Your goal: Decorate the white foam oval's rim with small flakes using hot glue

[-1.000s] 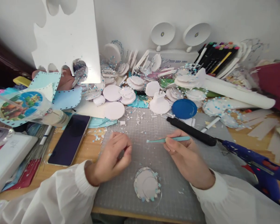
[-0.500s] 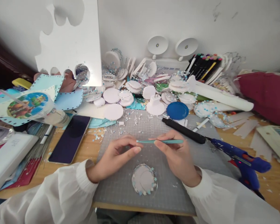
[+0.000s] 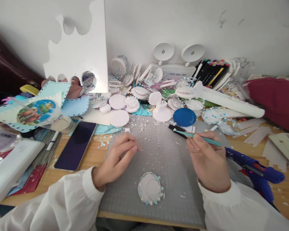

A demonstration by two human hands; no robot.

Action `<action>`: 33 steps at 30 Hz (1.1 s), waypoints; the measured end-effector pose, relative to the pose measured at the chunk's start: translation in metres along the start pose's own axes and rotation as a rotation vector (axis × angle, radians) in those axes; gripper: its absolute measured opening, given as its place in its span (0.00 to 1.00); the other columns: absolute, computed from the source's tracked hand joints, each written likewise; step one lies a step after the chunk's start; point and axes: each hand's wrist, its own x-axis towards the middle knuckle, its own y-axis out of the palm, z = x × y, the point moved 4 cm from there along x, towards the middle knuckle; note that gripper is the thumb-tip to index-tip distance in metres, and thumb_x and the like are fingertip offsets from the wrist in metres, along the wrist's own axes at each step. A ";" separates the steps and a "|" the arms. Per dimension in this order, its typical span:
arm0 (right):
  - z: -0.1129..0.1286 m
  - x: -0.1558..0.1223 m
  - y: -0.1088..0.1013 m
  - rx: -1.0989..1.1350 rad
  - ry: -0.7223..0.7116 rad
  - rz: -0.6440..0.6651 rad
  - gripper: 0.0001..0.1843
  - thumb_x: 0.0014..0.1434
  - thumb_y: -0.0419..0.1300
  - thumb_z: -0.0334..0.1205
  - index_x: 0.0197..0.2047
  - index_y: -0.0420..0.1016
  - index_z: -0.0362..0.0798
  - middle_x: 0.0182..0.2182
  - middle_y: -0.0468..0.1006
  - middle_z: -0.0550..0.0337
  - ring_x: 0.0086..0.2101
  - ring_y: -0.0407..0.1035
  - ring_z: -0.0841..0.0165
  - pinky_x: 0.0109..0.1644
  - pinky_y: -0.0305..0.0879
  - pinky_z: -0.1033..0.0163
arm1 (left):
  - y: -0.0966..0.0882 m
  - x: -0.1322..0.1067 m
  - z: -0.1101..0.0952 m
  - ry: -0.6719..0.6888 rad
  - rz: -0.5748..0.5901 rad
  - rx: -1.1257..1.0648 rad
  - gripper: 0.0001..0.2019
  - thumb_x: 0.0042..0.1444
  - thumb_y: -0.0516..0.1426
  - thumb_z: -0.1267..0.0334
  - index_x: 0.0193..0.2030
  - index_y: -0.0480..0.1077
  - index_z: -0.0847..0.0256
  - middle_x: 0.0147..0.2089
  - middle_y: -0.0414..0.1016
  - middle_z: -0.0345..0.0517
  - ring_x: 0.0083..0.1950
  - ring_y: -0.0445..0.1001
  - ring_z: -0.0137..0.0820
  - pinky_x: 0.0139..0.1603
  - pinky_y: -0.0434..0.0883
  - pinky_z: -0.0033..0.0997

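Note:
My right hand (image 3: 210, 163) grips teal tweezers (image 3: 210, 140) between thumb and fingers. The tweezers point left, their tip over the black front end of a tool (image 3: 174, 129); a speck of pale material seems to sit at the tip. Over the grey cutting mat (image 3: 168, 160), my left hand (image 3: 118, 160) has its fingers loosely bent, with nothing visible in them and the fingertips slightly blurred. Between my wrists, nearer the mat's front edge, lies a white disc (image 3: 149, 187) ringed with small pale blue and white stars.
Behind the mat are piled white discs (image 3: 119, 118) and a blue lid (image 3: 184, 117). To the right lies a blue glue gun (image 3: 257, 170). A phone (image 3: 75, 146) and a lidded drink cup (image 3: 62, 120) are on the left. A lamp (image 3: 163, 51) stands behind.
My right hand has moved right with the tweezers, away from my left fingertips, and the tip now reaches the black tool. My left hand stays near its place. The view has shifted slightly.

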 end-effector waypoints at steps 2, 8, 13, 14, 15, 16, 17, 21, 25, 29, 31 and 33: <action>-0.001 -0.002 0.000 -0.027 0.004 0.000 0.11 0.44 0.72 0.37 0.28 0.74 0.52 0.22 0.73 0.68 0.26 0.65 0.75 0.33 0.64 0.66 | -0.017 0.001 0.002 -0.016 -0.066 0.279 0.11 0.64 0.48 0.66 0.46 0.70 0.61 0.46 0.71 0.52 0.49 0.70 0.39 0.51 0.66 0.40; -0.003 -0.005 0.003 -0.047 0.038 0.014 0.13 0.41 0.74 0.39 0.27 0.74 0.53 0.24 0.75 0.67 0.28 0.69 0.72 0.33 0.64 0.64 | -0.081 -0.024 0.036 -0.447 -0.248 1.083 0.26 0.58 0.54 0.52 0.56 0.60 0.72 0.50 0.68 0.65 0.52 0.68 0.54 0.52 0.65 0.49; -0.004 -0.008 0.004 -0.054 0.049 0.031 0.13 0.41 0.74 0.39 0.27 0.75 0.52 0.25 0.76 0.65 0.26 0.68 0.73 0.30 0.64 0.64 | -0.098 -0.052 0.062 -0.669 -0.127 1.245 0.33 0.58 0.50 0.44 0.54 0.59 0.77 0.48 0.69 0.69 0.50 0.69 0.59 0.49 0.66 0.50; -0.004 -0.008 0.004 -0.055 0.047 0.030 0.13 0.40 0.74 0.39 0.27 0.75 0.52 0.25 0.76 0.65 0.25 0.66 0.73 0.30 0.64 0.64 | -0.099 -0.053 0.063 -0.666 -0.120 1.235 0.32 0.58 0.50 0.44 0.54 0.58 0.76 0.48 0.69 0.69 0.51 0.69 0.59 0.50 0.66 0.49; -0.004 -0.007 0.005 -0.056 0.042 0.028 0.13 0.40 0.74 0.39 0.26 0.75 0.52 0.25 0.76 0.65 0.24 0.65 0.73 0.29 0.64 0.64 | -0.099 -0.053 0.063 -0.667 -0.138 1.220 0.32 0.58 0.50 0.45 0.55 0.58 0.76 0.48 0.70 0.68 0.51 0.70 0.58 0.51 0.66 0.48; -0.004 -0.007 0.005 -0.058 0.036 0.029 0.13 0.40 0.75 0.39 0.26 0.74 0.52 0.25 0.76 0.65 0.23 0.64 0.73 0.29 0.64 0.63 | -0.099 -0.052 0.063 -0.661 -0.153 1.199 0.31 0.58 0.51 0.46 0.56 0.57 0.76 0.49 0.70 0.68 0.52 0.70 0.57 0.51 0.66 0.47; -0.004 -0.007 0.005 -0.061 0.029 0.033 0.13 0.40 0.75 0.39 0.26 0.74 0.52 0.24 0.75 0.65 0.22 0.63 0.74 0.29 0.64 0.63 | -0.099 -0.050 0.062 -0.653 -0.168 1.179 0.32 0.58 0.51 0.47 0.57 0.56 0.76 0.50 0.70 0.68 0.52 0.70 0.57 0.52 0.66 0.47; -0.004 -0.005 0.006 -0.059 0.006 0.039 0.13 0.41 0.74 0.39 0.26 0.73 0.51 0.23 0.75 0.66 0.22 0.63 0.75 0.30 0.63 0.64 | -0.100 -0.045 0.058 -0.652 -0.198 1.125 0.34 0.57 0.52 0.47 0.58 0.55 0.78 0.51 0.69 0.70 0.54 0.70 0.57 0.53 0.66 0.47; -0.005 -0.005 0.004 -0.078 -0.018 0.047 0.13 0.42 0.73 0.40 0.27 0.73 0.51 0.23 0.75 0.65 0.23 0.63 0.73 0.30 0.62 0.63 | -0.102 -0.047 0.058 -0.693 -0.212 1.087 0.35 0.56 0.53 0.45 0.58 0.55 0.76 0.50 0.70 0.68 0.52 0.71 0.59 0.48 0.68 0.47; -0.006 -0.006 0.003 -0.067 -0.006 0.049 0.12 0.43 0.73 0.39 0.27 0.73 0.51 0.24 0.76 0.65 0.23 0.63 0.73 0.29 0.61 0.62 | -0.104 -0.048 0.059 -0.739 -0.226 1.068 0.35 0.54 0.53 0.43 0.55 0.56 0.75 0.47 0.71 0.67 0.50 0.71 0.59 0.45 0.69 0.47; -0.007 -0.005 0.003 -0.048 -0.001 0.047 0.12 0.43 0.73 0.39 0.27 0.73 0.51 0.23 0.76 0.65 0.23 0.62 0.73 0.29 0.60 0.63 | -0.104 -0.048 0.059 -0.763 -0.225 1.064 0.36 0.53 0.53 0.42 0.55 0.57 0.75 0.48 0.70 0.68 0.51 0.70 0.60 0.44 0.69 0.48; -0.007 -0.005 0.003 -0.043 -0.002 0.048 0.11 0.43 0.73 0.38 0.27 0.73 0.50 0.23 0.76 0.65 0.23 0.60 0.74 0.29 0.59 0.63 | -0.103 -0.047 0.057 -0.774 -0.216 1.055 0.37 0.54 0.52 0.41 0.56 0.56 0.77 0.50 0.69 0.71 0.52 0.69 0.61 0.45 0.69 0.48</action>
